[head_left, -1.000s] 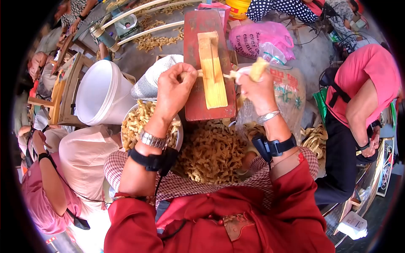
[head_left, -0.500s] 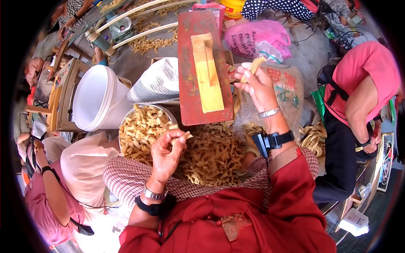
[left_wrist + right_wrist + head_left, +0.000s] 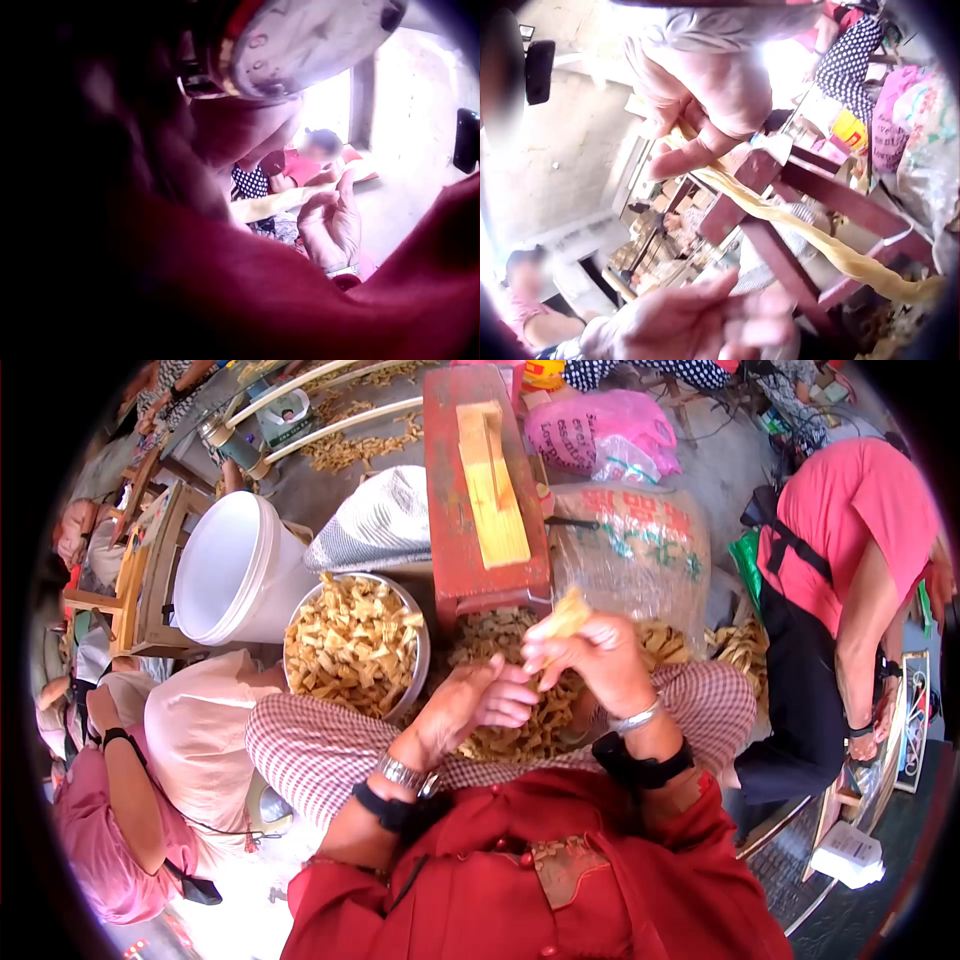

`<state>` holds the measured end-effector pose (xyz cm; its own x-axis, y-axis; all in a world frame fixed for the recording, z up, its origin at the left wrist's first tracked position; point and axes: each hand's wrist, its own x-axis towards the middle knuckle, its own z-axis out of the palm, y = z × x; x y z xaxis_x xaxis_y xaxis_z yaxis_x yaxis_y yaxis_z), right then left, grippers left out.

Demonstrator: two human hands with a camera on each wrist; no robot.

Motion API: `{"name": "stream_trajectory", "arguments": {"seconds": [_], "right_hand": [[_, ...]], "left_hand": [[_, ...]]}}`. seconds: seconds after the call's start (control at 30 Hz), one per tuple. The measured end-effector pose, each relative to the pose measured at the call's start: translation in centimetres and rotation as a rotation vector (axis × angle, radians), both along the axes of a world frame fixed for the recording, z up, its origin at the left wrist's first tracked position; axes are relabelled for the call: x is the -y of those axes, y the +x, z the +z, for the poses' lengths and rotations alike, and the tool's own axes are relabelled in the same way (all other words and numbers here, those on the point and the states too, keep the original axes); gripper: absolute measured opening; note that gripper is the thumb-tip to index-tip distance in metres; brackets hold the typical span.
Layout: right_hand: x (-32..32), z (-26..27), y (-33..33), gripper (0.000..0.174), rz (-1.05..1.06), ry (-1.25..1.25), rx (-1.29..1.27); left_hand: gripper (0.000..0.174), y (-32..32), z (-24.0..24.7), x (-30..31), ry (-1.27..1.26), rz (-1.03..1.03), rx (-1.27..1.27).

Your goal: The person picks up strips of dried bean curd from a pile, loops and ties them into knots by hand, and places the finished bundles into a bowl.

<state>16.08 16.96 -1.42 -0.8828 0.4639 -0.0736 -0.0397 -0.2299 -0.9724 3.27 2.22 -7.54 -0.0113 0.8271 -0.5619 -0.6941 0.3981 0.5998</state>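
Note:
My right hand (image 3: pixel 595 655) pinches a pale yellow strip (image 3: pixel 568 615) above my lap. The right wrist view shows the long strip (image 3: pixel 810 232) hanging from this hand (image 3: pixel 705 97) past a red wooden frame. Close by on the left, my left hand (image 3: pixel 475 705) has relaxed fingers, with no held piece visible. In the left wrist view, the strip (image 3: pixel 277 203) runs from my right hand (image 3: pixel 334 225) toward the dark side. A red bench (image 3: pixel 450 490) carries a yellow wooden block (image 3: pixel 500 525). Under my hands lies a heap of short knotted pieces (image 3: pixel 510 740).
A metal bowl (image 3: pixel 420 660) of similar pieces stands left of the heap, beside a white bucket (image 3: pixel 225 570). Right of the bench are a clear printed sack (image 3: pixel 640 550) and a pink bag (image 3: pixel 600 432). People sit on both sides.
My right hand has come down from beside the bench to above my lap with a strip. The left hand, earlier curled round a small piece, has moved right and its fingers have straightened.

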Motion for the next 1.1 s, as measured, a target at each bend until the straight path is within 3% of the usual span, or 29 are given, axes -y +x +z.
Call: {"name": "stream_trajectory", "arguments": {"seconds": [0.07,0.17,0.23,0.3,0.37,0.43,0.47,0.5,0.57,0.7,0.73,0.8,0.87,0.9,0.97,1.1], "right_hand": [[3.2,-0.2,0.5,0.014,0.089,-0.040,0.050],[6.8,-1.6,1.2,0.016,0.251,0.086,-0.032],[8.6,-2.3,1.3,0.017,0.339,0.026,-0.064],[9.4,-2.2,1.4,0.019,0.517,-0.060,0.026],[9.9,-1.8,1.4,0.019,0.477,-0.075,0.026],[10.2,-2.3,1.3,0.019,0.245,-0.001,0.059],[10.5,-2.2,1.1,0.020,0.045,-0.057,0.042],[10.1,-2.3,1.1,0.022,-0.110,0.119,0.046],[9.2,-3.6,0.7,0.021,-0.298,0.253,0.016],[8.5,-4.3,0.0,0.016,-0.419,0.690,-0.144],[8.6,-4.2,-0.1,0.016,-0.393,0.701,-0.149],[8.7,-4.0,0.0,0.018,-0.344,0.729,-0.149],[9.4,-4.0,-0.1,0.024,-0.238,0.445,0.027],[9.6,-3.7,-0.1,0.027,-0.185,0.264,0.097],[9.6,-4.0,-0.2,0.030,-0.182,0.256,0.172],[9.0,-4.3,-0.1,0.033,-0.116,0.359,0.129]], "left_hand": [[0.052,1.3,0.4,-0.2,0.038,0.030,0.113],[0.053,-0.4,0.7,0.1,0.199,-0.240,0.420],[0.045,1.8,1.7,-0.4,-0.054,0.062,0.202],[0.037,0.8,0.3,0.0,-0.050,0.111,0.285],[0.027,0.0,-0.2,0.8,0.004,0.050,0.169],[0.023,0.4,0.6,1.3,-0.051,0.079,-0.195],[0.020,1.6,1.3,2.0,0.003,0.321,-0.175],[0.016,1.9,3.3,2.5,0.056,0.221,-0.313],[0.013,0.4,2.8,3.4,0.016,0.006,-0.316],[0.008,0.6,3.4,3.8,0.094,-0.083,-0.467],[0.009,0.5,4.0,4.1,0.047,-0.115,-0.381],[0.009,0.8,4.7,4.7,0.107,-0.143,-0.477],[0.009,0.3,3.5,5.2,0.131,-0.168,-0.464],[0.010,0.4,4.0,5.1,0.104,-0.192,-0.524],[0.010,0.7,5.8,5.3,0.047,-0.231,-0.648],[0.009,1.5,6.3,5.8,0.384,-0.059,-1.651]]}}
